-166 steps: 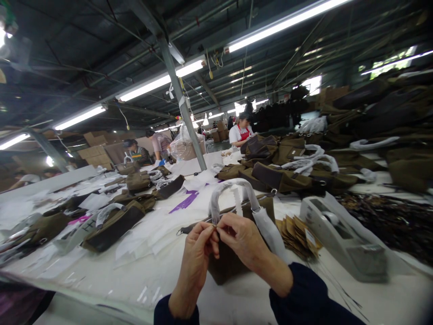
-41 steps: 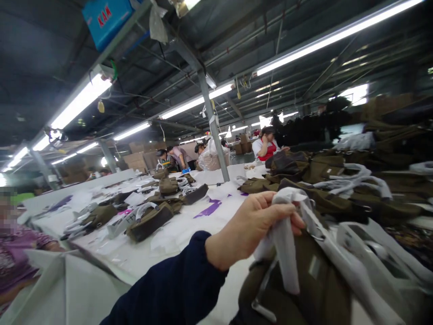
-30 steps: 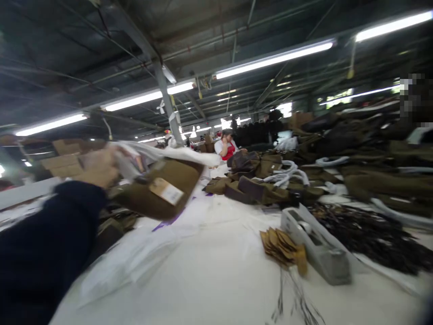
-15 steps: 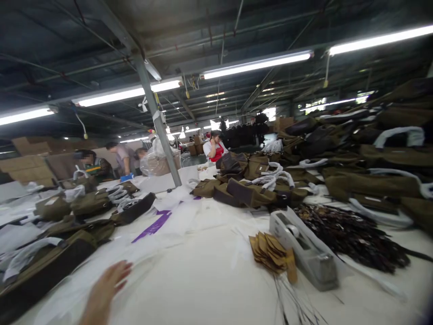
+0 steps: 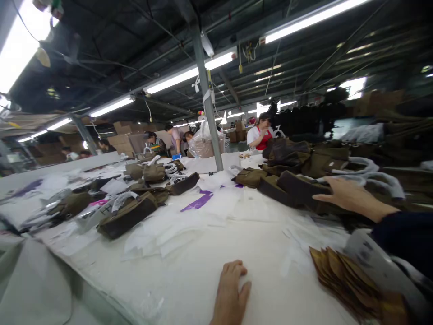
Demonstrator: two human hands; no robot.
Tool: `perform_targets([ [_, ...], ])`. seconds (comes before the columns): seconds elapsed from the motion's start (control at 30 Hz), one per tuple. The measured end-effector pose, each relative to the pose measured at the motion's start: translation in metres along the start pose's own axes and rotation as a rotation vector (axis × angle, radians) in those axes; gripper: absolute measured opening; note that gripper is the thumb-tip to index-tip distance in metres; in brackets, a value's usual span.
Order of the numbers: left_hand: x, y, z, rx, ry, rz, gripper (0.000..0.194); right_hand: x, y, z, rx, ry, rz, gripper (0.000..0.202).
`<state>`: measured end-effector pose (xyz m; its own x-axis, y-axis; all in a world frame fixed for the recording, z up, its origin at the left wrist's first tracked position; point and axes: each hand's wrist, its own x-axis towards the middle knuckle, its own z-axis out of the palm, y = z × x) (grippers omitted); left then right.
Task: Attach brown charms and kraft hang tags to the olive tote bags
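Observation:
My left hand (image 5: 232, 291) rests on the white tabletop (image 5: 199, 266) at the bottom middle, fingers loosely stretched and nothing in it. On the right, my right hand (image 5: 350, 196) reaches over a dark brown and olive bag (image 5: 297, 187), thumb and fingers apart. Whether it presses on the bag I cannot tell. Just beyond that hand are bag handles wrapped in white (image 5: 389, 180). Below my right forearm lies a stack of brown paper tags (image 5: 341, 275). A grey tape dispenser (image 5: 367, 250) stands beside the tags, partly covered by my dark sleeve.
More olive bags (image 5: 130, 214) lie on the left, among white sheets and a purple strip (image 5: 199, 201). A metal post (image 5: 210, 108) rises behind the table. A person in a red apron (image 5: 262, 135) sits across, and other people work farther back left.
The view has swung left. My right hand has come into sight over the bag on the right. My left hand now lies on the bare tabletop, farther from the left-hand bags.

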<state>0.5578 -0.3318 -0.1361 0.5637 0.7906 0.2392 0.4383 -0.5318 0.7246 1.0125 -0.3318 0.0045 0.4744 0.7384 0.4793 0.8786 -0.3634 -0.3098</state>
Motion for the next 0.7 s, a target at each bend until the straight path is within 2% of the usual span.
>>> perform_targets([
  [0.07,0.002,-0.001,0.003,0.006,0.009,-0.001,0.026,0.01,0.013,0.02,-0.176,-0.124,0.088,0.038],
  [0.13,0.004,-0.004,0.007,0.021,0.02,-0.001,0.026,0.017,0.022,0.037,-0.18,-0.19,0.175,0.033],
  [0.2,0.005,-0.008,0.012,0.041,0.028,-0.001,0.026,0.023,0.027,0.051,-0.124,-0.221,0.18,0.025],
  [0.3,0.005,-0.014,0.017,0.065,0.028,0.008,0.028,0.031,0.026,0.055,-0.073,-0.12,0.164,0.015],
  [0.37,0.007,-0.013,0.02,0.067,0.037,0.016,0.029,0.036,0.015,0.043,-0.051,0.015,0.171,0.018],
  [0.43,0.014,-0.006,0.027,0.043,0.038,0.038,0.029,0.044,-0.006,0.021,-0.043,0.112,0.126,0.026],
  [0.53,0.037,0.021,0.048,-0.055,-0.034,0.128,0.027,0.063,-0.06,-0.013,-0.044,0.212,-0.013,0.042],
  [0.6,0.054,0.047,0.067,-0.135,-0.128,0.206,0.028,0.081,-0.108,-0.026,-0.074,0.252,-0.083,0.041],
  [0.67,0.067,0.071,0.088,-0.2,-0.21,0.265,0.029,0.101,-0.163,-0.03,-0.085,0.287,-0.15,0.038],
  [0.7,0.071,0.079,0.098,-0.226,-0.24,0.28,0.029,0.109,-0.193,-0.029,0.0,0.324,-0.223,0.041],
])
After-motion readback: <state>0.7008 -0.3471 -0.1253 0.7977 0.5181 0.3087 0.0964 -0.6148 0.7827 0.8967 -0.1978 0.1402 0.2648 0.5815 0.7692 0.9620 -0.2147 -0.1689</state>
